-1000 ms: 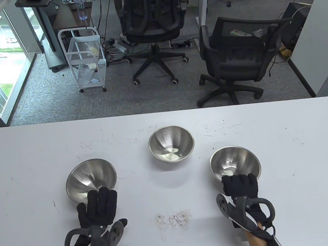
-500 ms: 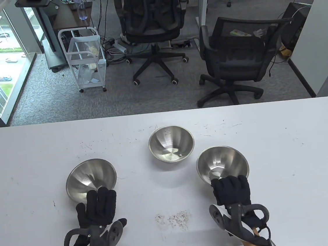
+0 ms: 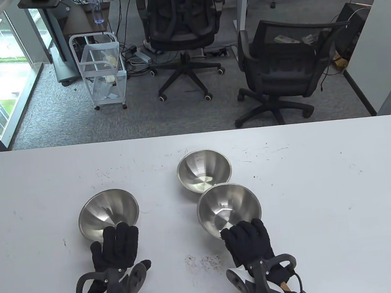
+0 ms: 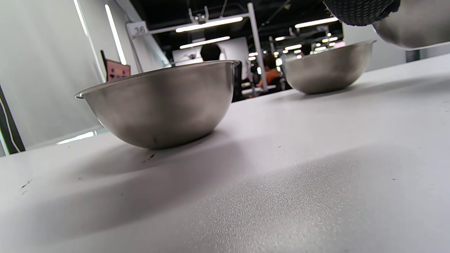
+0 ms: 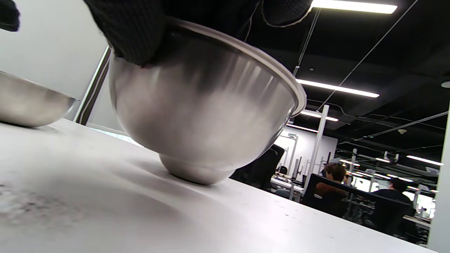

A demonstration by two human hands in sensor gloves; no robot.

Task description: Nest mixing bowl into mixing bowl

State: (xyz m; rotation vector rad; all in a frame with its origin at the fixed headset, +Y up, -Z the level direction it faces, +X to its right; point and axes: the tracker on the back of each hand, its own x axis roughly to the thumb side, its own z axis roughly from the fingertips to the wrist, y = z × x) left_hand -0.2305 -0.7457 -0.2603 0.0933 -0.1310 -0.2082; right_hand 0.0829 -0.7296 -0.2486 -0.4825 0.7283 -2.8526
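My right hand [image 3: 248,240] has carried its bowl [image 3: 228,210] to the left, from the right part of the table [image 3: 345,207] to the middle. My left hand [image 3: 117,247] and the left bowl [image 3: 108,215] have not moved.

My right fingers [image 5: 133,31] are pinching the near rim of my bowl. It is up off the table and tips a little. Its far rim hides a bit of the middle bowl [image 3: 204,169], which sits further from me, near the middle of the table.

My left fingers lie close together over the near rim of the left bowl. I cannot tell if they grip it. That bowl stands flat on the table.

No bowl is inside another yet. I think my bowl still has to go over the middle bowl and drop into it.
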